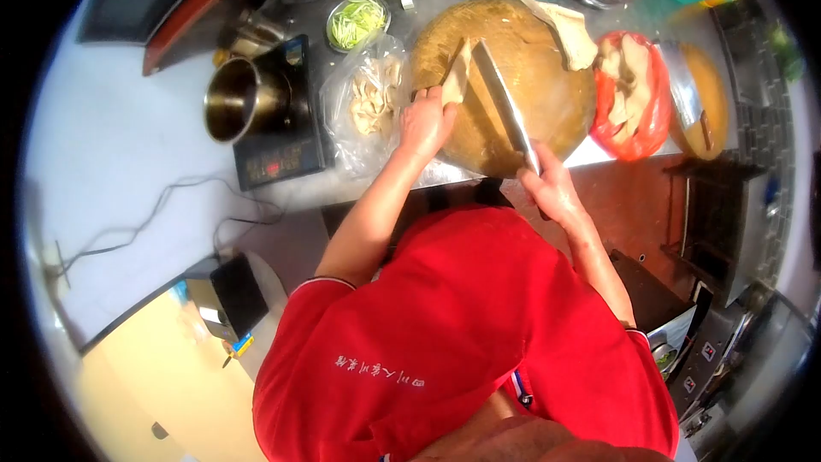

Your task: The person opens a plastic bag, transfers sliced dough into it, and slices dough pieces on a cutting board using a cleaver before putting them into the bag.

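A round wooden chopping block (547,111) lies in front of me. At its left side my left hand (426,124) is closed on a pale strip of meat or tripe (458,75), which points away from me. My right hand (552,184) grips the handle of a cleaver (505,98), its blade angled over the block to the right of the strip and apart from it. A larger pale piece (566,32) rests at the block's far right edge. Left of the block, a clear plastic bag (342,133) holds several cut pale pieces (375,103).
Right of the block are a red bag (648,133) of pale pieces and a second round board (711,77) with another knife (684,85). On the left stand a bowl of green shreds (357,22), a metal pot (239,103) and a black scale (282,158).
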